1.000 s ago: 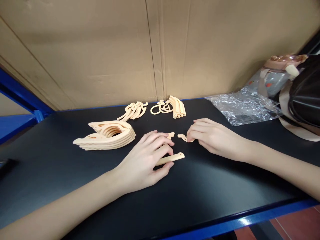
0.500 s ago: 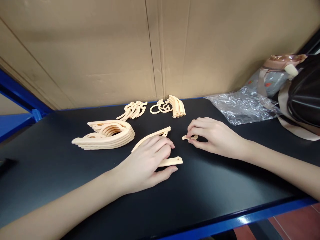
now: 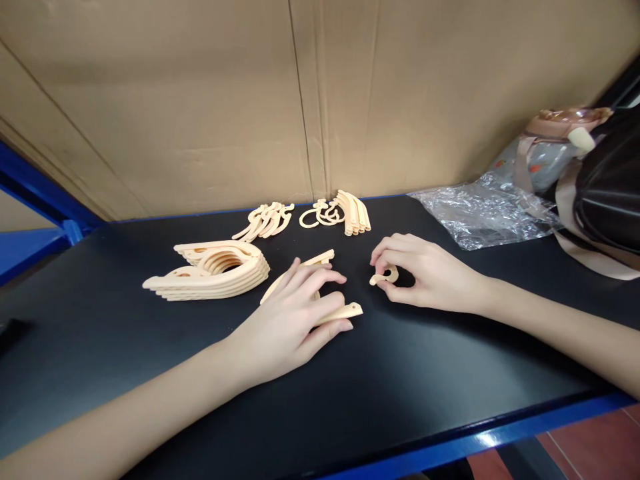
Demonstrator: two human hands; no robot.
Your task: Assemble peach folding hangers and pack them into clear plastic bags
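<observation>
My left hand (image 3: 300, 317) is closed over a cream plastic folding hanger (image 3: 351, 311), thumb along its near arm and fingers across the middle. Its far arm (image 3: 325, 256) shows beyond my fingers; the centre is hidden under the hand. To the right, my right hand (image 3: 425, 270) pinches a small cream hanger hook (image 3: 393, 273) between thumb and fingertips, just above the table. A gap separates the hook from the hanger. Left of my left hand lies a neat stack of several matching hangers (image 3: 240, 277).
Several loose hooks (image 3: 267, 219) lie at the back of the black table (image 3: 400, 400). Beside them are more hooks and rings (image 3: 320, 215) and a bunch of curved arms (image 3: 354, 213). A clear plastic bag (image 3: 490, 210), a bottle (image 3: 545, 157) and a black bag (image 3: 610, 180) sit at the right.
My left hand has tightened on the hanger, raising its near arm slightly and shifting it a little left. In my right fingers the hook has turned and moved slightly right.
</observation>
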